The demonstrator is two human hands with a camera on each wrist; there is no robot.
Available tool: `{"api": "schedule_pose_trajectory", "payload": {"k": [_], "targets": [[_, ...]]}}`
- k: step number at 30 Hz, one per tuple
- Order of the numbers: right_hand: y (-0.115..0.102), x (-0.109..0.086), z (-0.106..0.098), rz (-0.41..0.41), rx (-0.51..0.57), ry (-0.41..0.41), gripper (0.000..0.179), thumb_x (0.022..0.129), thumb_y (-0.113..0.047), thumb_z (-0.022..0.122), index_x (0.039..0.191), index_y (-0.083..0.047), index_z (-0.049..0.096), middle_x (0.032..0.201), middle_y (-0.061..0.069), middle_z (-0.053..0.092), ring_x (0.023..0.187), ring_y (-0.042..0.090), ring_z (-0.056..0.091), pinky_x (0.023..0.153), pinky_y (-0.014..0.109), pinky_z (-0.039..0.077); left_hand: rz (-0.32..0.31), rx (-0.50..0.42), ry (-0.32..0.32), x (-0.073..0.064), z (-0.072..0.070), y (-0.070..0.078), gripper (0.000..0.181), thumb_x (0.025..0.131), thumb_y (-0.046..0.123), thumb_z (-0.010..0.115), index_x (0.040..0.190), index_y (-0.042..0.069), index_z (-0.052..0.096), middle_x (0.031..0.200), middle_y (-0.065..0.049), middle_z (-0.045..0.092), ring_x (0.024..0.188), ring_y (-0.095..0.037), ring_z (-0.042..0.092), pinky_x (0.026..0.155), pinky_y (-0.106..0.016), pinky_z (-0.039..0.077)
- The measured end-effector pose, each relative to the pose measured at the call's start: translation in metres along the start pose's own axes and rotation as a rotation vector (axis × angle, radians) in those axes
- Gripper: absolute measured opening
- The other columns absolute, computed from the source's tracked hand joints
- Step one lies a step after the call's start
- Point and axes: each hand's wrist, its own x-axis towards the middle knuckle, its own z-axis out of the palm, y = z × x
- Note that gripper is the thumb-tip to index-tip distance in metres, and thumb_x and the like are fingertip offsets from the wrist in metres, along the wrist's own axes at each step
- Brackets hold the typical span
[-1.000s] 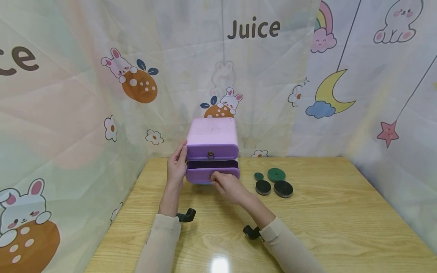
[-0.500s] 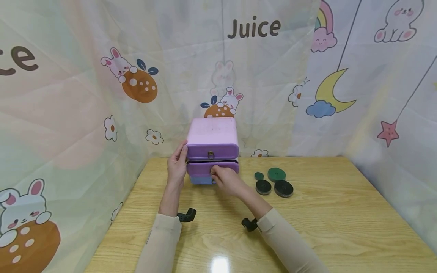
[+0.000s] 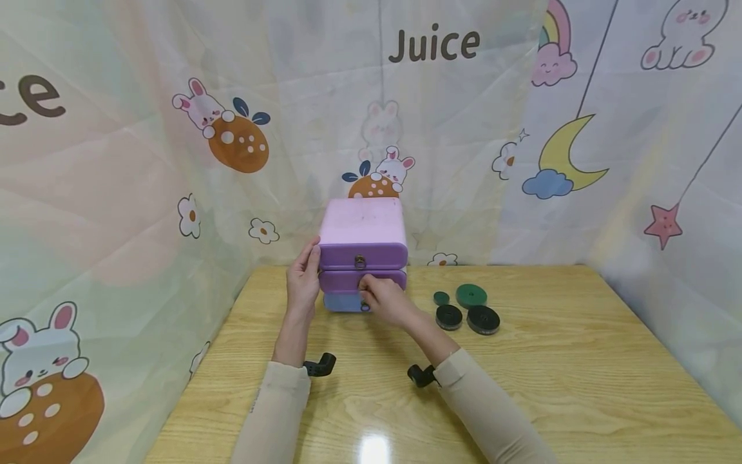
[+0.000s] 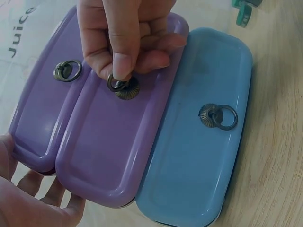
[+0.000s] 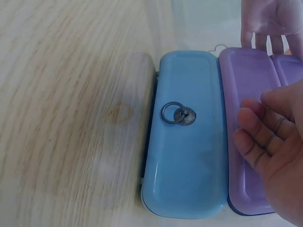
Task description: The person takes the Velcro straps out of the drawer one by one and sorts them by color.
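Note:
A small chest of drawers [image 3: 364, 220] with a pink top stands at the back of the table. Its top drawer [image 3: 338, 256] and middle drawer [image 3: 338, 281] have purple fronts; the bottom drawer [image 3: 341, 302] is blue. All three fronts sit closed, each with a ring pull. My right hand [image 3: 387, 299] pinches the ring pull [image 4: 111, 85] of the middle drawer between thumb and fingertips, as the left wrist view shows. My left hand [image 3: 301, 278] rests against the chest's left side, fingers extended and thumb near the front corner.
Right of the chest lie a small green disc [image 3: 441, 298], a larger green disc [image 3: 471, 295] and two black discs [image 3: 484, 319], each with a centre hole. A patterned curtain [image 3: 452, 161] hangs behind the wooden table [image 3: 556, 361]. Black brackets [image 3: 321, 365] stick out from both wrists.
The middle drawer has slid in from partly open to closed, my right hand moving forward with it. The blue drawer front has come into view below. My left hand stays at the chest's side.

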Motion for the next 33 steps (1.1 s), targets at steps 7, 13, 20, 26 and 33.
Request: {"api": "schedule_pose_trajectory", "payload": {"k": [7, 13, 20, 26, 33], "targets": [[-0.0001, 0.0019, -0.0006, 0.014, 0.014, 0.003, 0.005, 0.105, -0.013, 0.062, 0.101, -0.01, 0.062, 0.081, -0.001, 0.063, 0.069, 0.01, 0.055, 0.062, 0.022, 0.046, 0.004, -0.002, 0.006, 0.0015, -0.0002, -0.0022, 0.044, 0.103, 0.047, 0.061, 0.143, 0.03, 0.064, 0.151, 0.005, 0.06, 0.136, -0.017, 0.06, 0.115, -0.039, 0.049], [-0.0009, 0.002, -0.0014, 0.012, 0.033, 0.013, 0.006, 0.105, -0.013, 0.062, 0.1, -0.01, 0.062, 0.081, -0.001, 0.062, 0.069, 0.01, 0.054, 0.061, 0.022, 0.046, 0.001, 0.001, 0.008, 0.0019, -0.0001, -0.0021, 0.044, 0.102, 0.049, 0.061, 0.143, 0.031, 0.064, 0.153, 0.006, 0.058, 0.136, -0.016, 0.06, 0.114, -0.038, 0.05], [0.0019, 0.0039, 0.0, 0.019, 0.054, 0.01, 0.006, 0.105, -0.012, 0.063, 0.099, -0.01, 0.063, 0.079, -0.001, 0.062, 0.067, 0.009, 0.054, 0.06, 0.022, 0.046, -0.011, 0.025, 0.01, 0.0011, 0.0003, -0.0006, 0.046, 0.101, 0.052, 0.06, 0.143, 0.033, 0.064, 0.154, 0.008, 0.057, 0.136, -0.016, 0.059, 0.113, -0.04, 0.05], [0.0045, 0.0055, 0.0014, 0.027, 0.071, 0.014, 0.007, 0.105, -0.013, 0.063, 0.099, -0.01, 0.063, 0.078, -0.002, 0.062, 0.065, 0.008, 0.053, 0.06, 0.022, 0.045, 0.009, 0.021, 0.015, 0.0004, 0.0013, -0.0007, 0.046, 0.101, 0.051, 0.061, 0.142, 0.031, 0.065, 0.153, 0.007, 0.058, 0.136, -0.016, 0.059, 0.114, -0.041, 0.049], [0.0057, 0.0008, 0.0067, 0.043, 0.05, 0.027, 0.004, 0.103, -0.01, 0.065, 0.106, -0.007, 0.068, 0.087, 0.002, 0.071, 0.072, 0.01, 0.059, 0.066, 0.025, 0.051, 0.005, -0.009, 0.012, 0.0008, 0.0012, -0.0017, 0.048, 0.101, 0.05, 0.062, 0.143, 0.028, 0.065, 0.154, 0.006, 0.057, 0.138, -0.015, 0.058, 0.116, -0.038, 0.048]]}}
